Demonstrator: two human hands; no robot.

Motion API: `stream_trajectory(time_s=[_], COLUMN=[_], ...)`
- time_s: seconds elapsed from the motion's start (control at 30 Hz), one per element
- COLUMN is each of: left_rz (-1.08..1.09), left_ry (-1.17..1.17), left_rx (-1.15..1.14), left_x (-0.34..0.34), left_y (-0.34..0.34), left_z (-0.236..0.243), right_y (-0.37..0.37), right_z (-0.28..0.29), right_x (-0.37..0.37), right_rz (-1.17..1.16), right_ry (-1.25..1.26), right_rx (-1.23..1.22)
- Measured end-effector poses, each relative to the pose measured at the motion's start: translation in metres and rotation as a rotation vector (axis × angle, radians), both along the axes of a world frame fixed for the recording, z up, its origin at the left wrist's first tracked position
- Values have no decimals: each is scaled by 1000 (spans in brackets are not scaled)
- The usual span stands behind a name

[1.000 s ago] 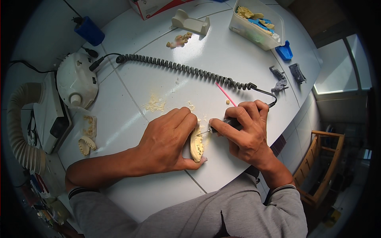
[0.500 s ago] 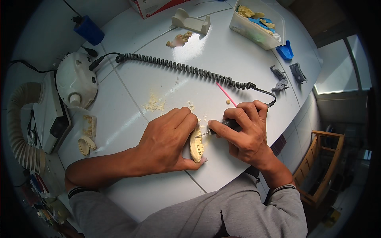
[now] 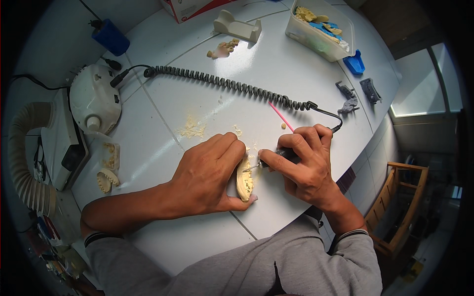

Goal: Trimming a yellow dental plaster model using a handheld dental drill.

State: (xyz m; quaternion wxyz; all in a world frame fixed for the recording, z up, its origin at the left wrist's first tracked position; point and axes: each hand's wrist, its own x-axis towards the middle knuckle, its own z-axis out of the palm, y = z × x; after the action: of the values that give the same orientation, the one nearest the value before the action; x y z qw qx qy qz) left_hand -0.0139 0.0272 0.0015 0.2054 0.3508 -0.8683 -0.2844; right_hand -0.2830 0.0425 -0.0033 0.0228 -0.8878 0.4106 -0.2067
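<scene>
My left hand [image 3: 210,172] is closed around a pale yellow plaster dental model [image 3: 244,185], thumb at its near end and fingers at the far end. Dark handwriting marks the model's side. In my right hand [image 3: 308,165] is a black rotary handpiece [image 3: 286,156], gripped like a pen. Its thin metal bur [image 3: 251,168] points left and meets the upper part of the model. A coiled black cord [image 3: 222,85] runs from the handpiece to a white control unit [image 3: 95,100] at the left. Yellow plaster dust [image 3: 191,128] lies beyond my left hand.
A pink stick [image 3: 281,117] lies beyond my right hand. Grey dental frames [image 3: 347,97] sit at the right, near a clear tub [image 3: 316,40] of plaster scraps. Another dental model [image 3: 106,180] and a ribbed hose [image 3: 22,158] are at the left. A beige holder [image 3: 238,28] stands at the back.
</scene>
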Motion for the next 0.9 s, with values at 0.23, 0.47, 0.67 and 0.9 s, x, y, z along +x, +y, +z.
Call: stream_trajectory(time_s=[0.23,0.47,0.67,0.9], left_rz=[-2,-1,-22,-19], left_ry=[4,12,32,114], left_rx=[6,-3,-50,43], left_x=[1,0,4,8], left_y=[0,-1,-4,-8], left_z=[-1,0,-4,-2], right_y=[-1,-1,-1,3], right_z=[-3,-2,-2,2], right_x=[0,-1,-1,-8], right_rz=[20,23,-12,-132], right_ry=[-37,-48,-48,-64], right_rx=[25,25,15,-38])
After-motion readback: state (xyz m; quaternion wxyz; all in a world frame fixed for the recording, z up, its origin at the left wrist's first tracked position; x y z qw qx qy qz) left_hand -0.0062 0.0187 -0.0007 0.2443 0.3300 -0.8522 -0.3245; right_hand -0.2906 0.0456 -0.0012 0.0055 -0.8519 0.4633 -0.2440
